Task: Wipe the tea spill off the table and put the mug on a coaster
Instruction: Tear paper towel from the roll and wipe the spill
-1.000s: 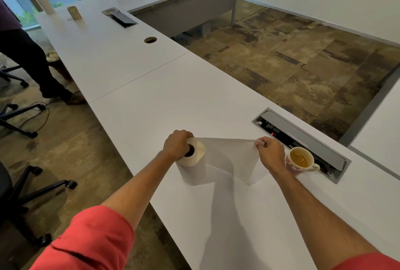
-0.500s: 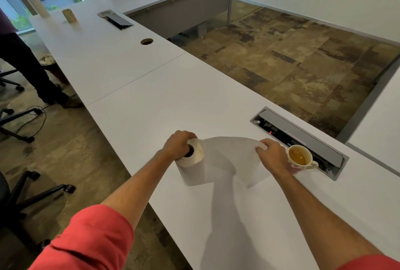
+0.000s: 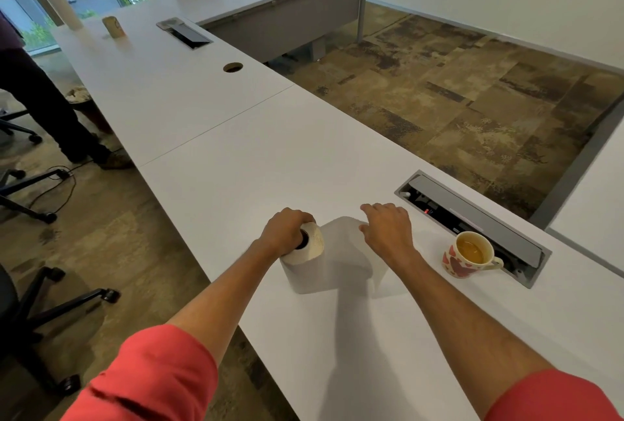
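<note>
A white mug (image 3: 467, 257) with red hearts, tea inside, stands on the white table (image 3: 270, 167) beside the cable box. Left of it an upright paper towel roll (image 3: 305, 263) has its top gripped by my left hand (image 3: 285, 233). A loose sheet (image 3: 347, 252) bows out from the roll toward the right. My right hand (image 3: 388, 231) lies palm down over the sheet's upper edge, fingers spread and fairly straight; whether it touches the sheet I cannot tell. I see no spill and no coaster.
A recessed cable box (image 3: 472, 221) with its flap up lies just behind the mug. Far up the table are a second paper roll (image 3: 66, 12), a small tan cup (image 3: 114, 27), another cable box (image 3: 187, 32) and a grommet hole (image 3: 233, 67). A person's legs (image 3: 44, 106) and office chairs are on the left.
My right hand has let go of the sheet's far edge and moved left toward the roll, away from the mug. The stretched sheet has gone slack and bowed. My left hand stays on the roll.
</note>
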